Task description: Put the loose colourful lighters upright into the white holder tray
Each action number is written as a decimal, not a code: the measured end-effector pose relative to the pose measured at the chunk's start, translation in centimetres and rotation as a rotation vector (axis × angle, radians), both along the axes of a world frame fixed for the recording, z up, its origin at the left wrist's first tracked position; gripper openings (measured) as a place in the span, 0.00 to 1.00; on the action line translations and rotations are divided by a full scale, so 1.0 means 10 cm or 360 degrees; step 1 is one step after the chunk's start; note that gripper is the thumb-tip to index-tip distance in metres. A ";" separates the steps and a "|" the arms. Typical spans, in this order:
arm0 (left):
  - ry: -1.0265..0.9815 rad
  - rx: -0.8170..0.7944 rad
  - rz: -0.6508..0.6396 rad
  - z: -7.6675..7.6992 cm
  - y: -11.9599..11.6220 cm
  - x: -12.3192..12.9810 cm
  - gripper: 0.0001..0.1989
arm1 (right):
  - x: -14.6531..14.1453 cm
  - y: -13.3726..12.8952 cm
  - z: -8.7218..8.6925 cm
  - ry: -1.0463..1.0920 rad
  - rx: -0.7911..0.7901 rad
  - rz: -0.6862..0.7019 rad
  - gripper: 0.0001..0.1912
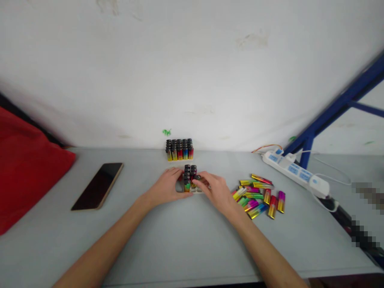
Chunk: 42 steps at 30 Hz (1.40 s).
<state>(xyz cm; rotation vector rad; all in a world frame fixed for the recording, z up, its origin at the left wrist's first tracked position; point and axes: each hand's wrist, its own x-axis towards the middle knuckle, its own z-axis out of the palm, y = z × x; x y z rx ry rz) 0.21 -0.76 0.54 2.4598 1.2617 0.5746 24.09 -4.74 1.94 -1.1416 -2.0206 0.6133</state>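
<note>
A small pale tray [197, 191] with holes stands in the middle of the table, partly filled with upright lighters [187, 176] that have black tops and shiny coloured bodies. My left hand [168, 186] curls around the tray's left side, thumb along its front edge. On the right side my right hand [214, 188] pinches a black-topped lighter [197, 177] over the tray's holes. Fingers cover much of that lighter, so I cannot tell whether it is fully seated. Behind the tray stands a full block of similar lighters [180, 150].
A loose pile of shiny coloured lighter-sized cases [255, 194] lies right of my hands. Farther right are a white power strip [295, 170] with cords and a blue metal frame [309, 142]. At left lie a phone [99, 186] and red cloth [30, 168]. A wall [192, 80] bounds the back.
</note>
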 end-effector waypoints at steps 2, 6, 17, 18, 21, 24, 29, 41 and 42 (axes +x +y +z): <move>0.0000 -0.0012 -0.0002 -0.01 0.00 0.00 0.27 | -0.02 0.01 0.03 -0.0121 0.0039 0.0058 0.12; -0.0003 -0.0003 -0.0005 -0.01 0.01 0.00 0.26 | -0.05 0.00 0.11 -0.0355 0.0025 0.0040 0.09; 0.0046 -0.0002 0.0040 0.05 0.03 0.01 0.27 | 0.29 -0.16 0.27 -0.0497 0.0040 -0.0320 0.20; 0.0067 -0.0004 0.0048 0.06 0.03 0.01 0.27 | 0.44 -0.22 0.26 -0.0424 0.0096 -0.0423 0.21; 0.0070 0.0001 0.0057 0.05 0.04 0.01 0.27 | 1.01 -0.47 0.17 -0.0336 0.0277 -0.0874 0.22; 0.0041 0.0007 0.0054 0.03 0.05 0.01 0.28 | 1.65 -0.69 0.00 -0.0466 0.0234 -0.1312 0.24; 0.0059 0.0004 0.0044 0.03 0.06 0.01 0.30 | 2.30 -0.69 -0.21 -0.0740 -0.0255 -0.1602 0.23; 0.0022 0.0030 0.0036 -0.02 0.06 0.00 0.29 | 1.70 -0.17 0.22 0.0494 -0.0284 -0.1014 0.24; 0.0025 0.0035 0.0036 -0.02 0.06 0.00 0.29 | 1.49 -0.09 0.28 0.0627 -0.0313 -0.0869 0.26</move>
